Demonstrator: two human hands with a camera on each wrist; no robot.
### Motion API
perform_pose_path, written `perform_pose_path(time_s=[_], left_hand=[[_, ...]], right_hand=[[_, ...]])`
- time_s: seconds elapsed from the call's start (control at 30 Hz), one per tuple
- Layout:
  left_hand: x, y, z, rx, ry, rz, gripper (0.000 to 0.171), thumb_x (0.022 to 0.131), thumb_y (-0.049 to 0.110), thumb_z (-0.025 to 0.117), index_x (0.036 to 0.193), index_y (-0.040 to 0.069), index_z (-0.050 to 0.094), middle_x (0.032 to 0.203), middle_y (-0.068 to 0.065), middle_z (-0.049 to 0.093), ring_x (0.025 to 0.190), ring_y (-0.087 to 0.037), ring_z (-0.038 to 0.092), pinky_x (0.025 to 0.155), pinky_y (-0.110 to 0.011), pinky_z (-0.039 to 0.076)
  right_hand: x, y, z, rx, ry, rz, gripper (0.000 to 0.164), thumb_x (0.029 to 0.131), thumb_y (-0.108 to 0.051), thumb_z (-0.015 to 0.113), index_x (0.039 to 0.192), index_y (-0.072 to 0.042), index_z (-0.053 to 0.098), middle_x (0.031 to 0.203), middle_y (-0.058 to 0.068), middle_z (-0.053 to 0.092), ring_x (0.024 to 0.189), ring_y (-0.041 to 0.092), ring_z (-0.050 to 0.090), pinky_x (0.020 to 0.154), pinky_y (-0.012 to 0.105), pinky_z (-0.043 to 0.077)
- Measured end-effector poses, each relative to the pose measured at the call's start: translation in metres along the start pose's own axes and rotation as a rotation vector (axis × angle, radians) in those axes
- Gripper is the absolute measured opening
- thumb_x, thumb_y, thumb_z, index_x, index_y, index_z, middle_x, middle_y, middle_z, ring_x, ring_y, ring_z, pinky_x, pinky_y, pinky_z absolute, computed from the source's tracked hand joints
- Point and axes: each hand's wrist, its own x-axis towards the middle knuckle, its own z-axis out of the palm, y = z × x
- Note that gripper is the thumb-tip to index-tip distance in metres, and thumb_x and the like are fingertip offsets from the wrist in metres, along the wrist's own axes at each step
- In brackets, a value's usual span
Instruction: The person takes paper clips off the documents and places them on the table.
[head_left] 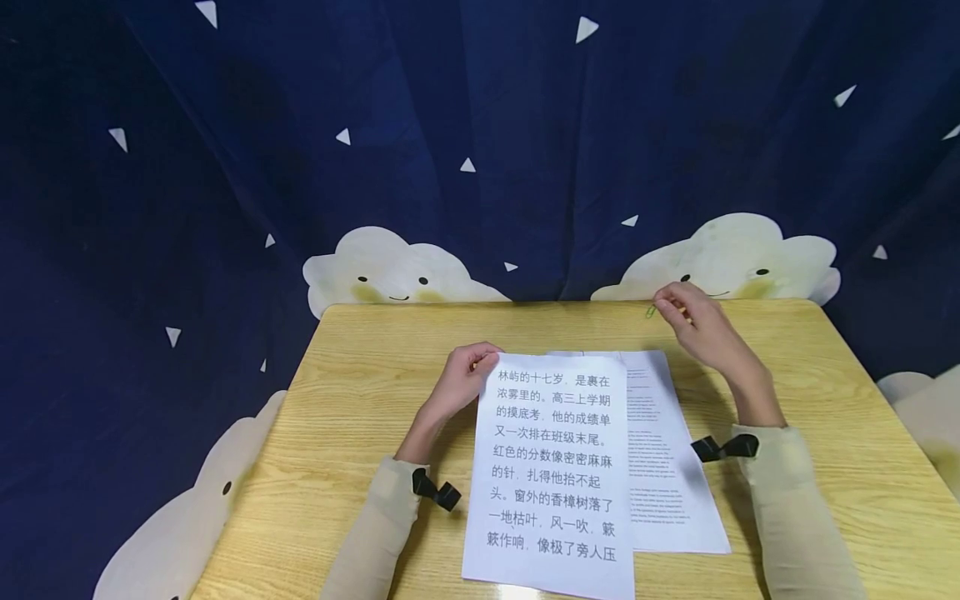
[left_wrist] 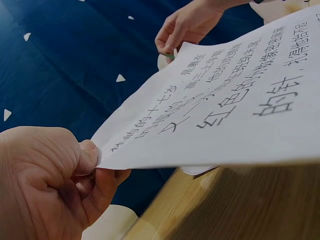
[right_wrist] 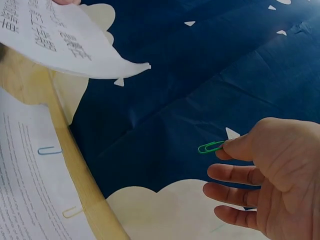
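Note:
My left hand (head_left: 467,377) pinches the upper left corner of a printed sheet (head_left: 551,475) with large Chinese characters, lifted off the table. In the left wrist view the thumb lies on top of the paper. My right hand (head_left: 701,327) pinches a green paper clip (right_wrist: 211,147) between thumb and index finger, beyond the sheet's upper right corner and apart from it. Under the raised sheet, a second stack of small-print paper (head_left: 675,500) lies on the table. A blue paper clip (right_wrist: 50,150) and a yellow paper clip (right_wrist: 73,213) sit on that stack's top edge.
The wooden table (head_left: 345,400) has rounded far corners. Behind it hangs a dark blue curtain (head_left: 525,125) with white triangles and smiling clouds. A black strap with a small camera sits on each wrist.

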Motion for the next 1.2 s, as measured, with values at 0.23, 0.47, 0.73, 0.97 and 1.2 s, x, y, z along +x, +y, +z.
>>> perform_pose_path(time_s=[0.23, 0.47, 0.73, 0.97, 1.2], left_hand=[[0.001, -0.001, 0.000, -0.006, 0.005, -0.006, 0.023, 0.109, 0.006, 0.052, 0.110, -0.003, 0.072, 0.099, -0.018, 0.073, 0.069, -0.015, 0.068, 0.055, -0.025, 0.053], [0.001, -0.001, 0.001, -0.016, 0.005, -0.012, 0.023, 0.109, 0.005, 0.051, 0.110, -0.002, 0.073, 0.100, -0.018, 0.073, 0.070, -0.016, 0.069, 0.057, -0.026, 0.055], [0.001, -0.002, 0.000, -0.014, 0.011, -0.008, 0.023, 0.109, 0.005, 0.052, 0.108, -0.002, 0.073, 0.098, -0.017, 0.073, 0.070, -0.016, 0.068, 0.057, -0.026, 0.054], [0.002, -0.004, -0.001, 0.000, 0.020, 0.002, 0.021, 0.108, 0.004, 0.053, 0.108, -0.002, 0.074, 0.097, -0.016, 0.073, 0.069, -0.015, 0.068, 0.058, -0.026, 0.055], [0.002, -0.003, -0.001, 0.012, 0.020, 0.005, 0.022, 0.108, 0.004, 0.053, 0.107, -0.002, 0.074, 0.097, -0.017, 0.073, 0.069, -0.015, 0.067, 0.057, -0.026, 0.054]], right_hand=[[-0.001, 0.008, 0.000, 0.001, -0.028, 0.023, 0.016, 0.110, -0.011, 0.052, 0.107, -0.002, 0.065, 0.106, 0.015, 0.060, 0.100, 0.025, 0.054, 0.078, 0.028, 0.041], [-0.002, 0.024, 0.002, -0.013, -0.042, 0.108, 0.018, 0.111, -0.013, 0.050, 0.110, -0.002, 0.064, 0.115, 0.018, 0.058, 0.096, 0.029, 0.057, 0.073, 0.027, 0.044], [-0.004, 0.044, 0.007, 0.003, -0.047, 0.118, 0.014, 0.110, -0.009, 0.050, 0.105, -0.001, 0.060, 0.111, 0.020, 0.054, 0.080, 0.030, 0.060, 0.062, 0.024, 0.045], [-0.008, 0.056, 0.008, 0.009, -0.067, 0.177, 0.018, 0.112, -0.012, 0.045, 0.107, -0.001, 0.058, 0.112, 0.022, 0.051, 0.099, 0.035, 0.052, 0.074, 0.036, 0.041], [-0.011, 0.066, 0.010, -0.026, -0.066, 0.161, 0.017, 0.112, -0.009, 0.046, 0.106, 0.003, 0.057, 0.109, 0.024, 0.053, 0.105, 0.040, 0.047, 0.084, 0.054, 0.037]])
